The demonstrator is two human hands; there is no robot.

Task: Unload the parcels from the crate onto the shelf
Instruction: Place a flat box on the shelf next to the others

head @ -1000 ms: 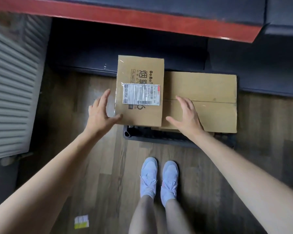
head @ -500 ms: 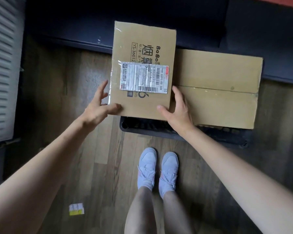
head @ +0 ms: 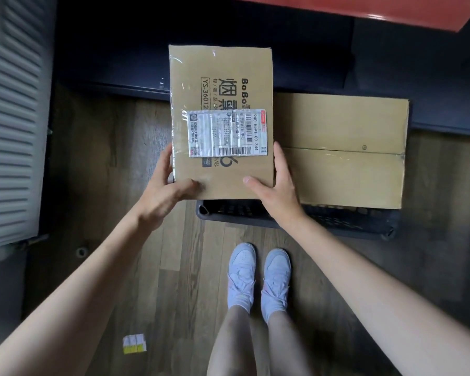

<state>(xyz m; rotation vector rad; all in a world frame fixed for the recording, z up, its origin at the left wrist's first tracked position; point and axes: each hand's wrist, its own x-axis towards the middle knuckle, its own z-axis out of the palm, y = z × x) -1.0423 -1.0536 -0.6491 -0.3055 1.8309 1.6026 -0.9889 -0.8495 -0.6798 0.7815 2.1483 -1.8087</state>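
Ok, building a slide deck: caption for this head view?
Both hands, left and right, grip a labelled parcel above the crate.

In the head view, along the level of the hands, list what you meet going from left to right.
White slatted panel → left hand → labelled parcel → right hand → plain parcel on the crate.

I'm looking at a stockroom or parcel depot: wood-plank floor [head: 174,267], dark shelving with a red beam [head: 364,12], taped cardboard parcels [head: 345,150] stacked over a black plastic crate [head: 350,223]
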